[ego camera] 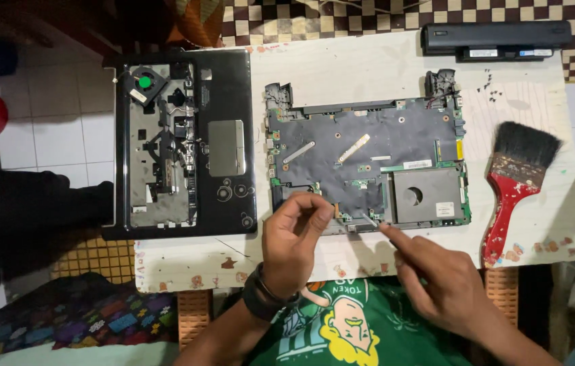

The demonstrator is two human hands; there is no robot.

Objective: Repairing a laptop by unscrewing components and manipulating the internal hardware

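Both of my hands work at the near edge of the laptop motherboard [368, 166]. My left hand [292, 237] is curled, thumb and forefinger pinched together just above the board's front edge; whether they grip anything I cannot tell. My right hand [436, 274] holds a thin tool [370, 219] with its tip on the board. Left of it lies the black laptop case [233, 102] on the surface [362, 64], a red-handled brush [514, 183] to the right, a battery [497, 37] beyond.
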